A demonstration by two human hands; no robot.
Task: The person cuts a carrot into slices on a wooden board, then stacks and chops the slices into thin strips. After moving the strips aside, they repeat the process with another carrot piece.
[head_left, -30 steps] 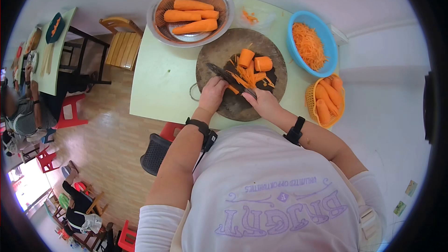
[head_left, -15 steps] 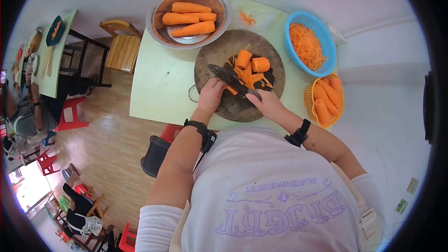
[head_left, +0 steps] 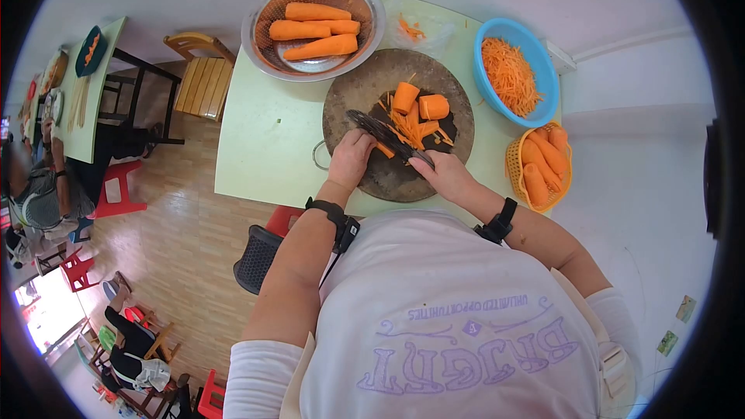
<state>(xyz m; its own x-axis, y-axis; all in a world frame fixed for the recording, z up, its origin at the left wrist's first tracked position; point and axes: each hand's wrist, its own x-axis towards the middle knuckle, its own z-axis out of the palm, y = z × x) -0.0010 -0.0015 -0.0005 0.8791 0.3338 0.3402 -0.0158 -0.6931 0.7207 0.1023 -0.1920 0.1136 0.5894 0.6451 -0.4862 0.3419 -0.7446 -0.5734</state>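
Observation:
On the round wooden board [head_left: 353, 93], my right hand [head_left: 448, 174] is closed on the handle of a dark knife [head_left: 380, 132], its blade slanting up to the left. My left hand [head_left: 353, 157] lies against the near side of the blade, fingers bent, by a small carrot piece [head_left: 384, 150] that sticks out beside the blade. Whether the fingers grip that piece is hidden. Beyond the blade are two thick carrot chunks [head_left: 405, 98] [head_left: 434, 107] and a heap of cut strips [head_left: 415, 126].
A metal bowl [head_left: 375, 31] with several carrots stands back left. A blue basin [head_left: 552, 77] of shredded carrot and a yellow basket [head_left: 512, 161] of carrots stand right. A plastic bag [head_left: 438, 33] with carrot bits lies behind the board. People sit at far left.
The knife blade has tilted slightly, showing more of its dark face. Both hands stay in nearly the same place.

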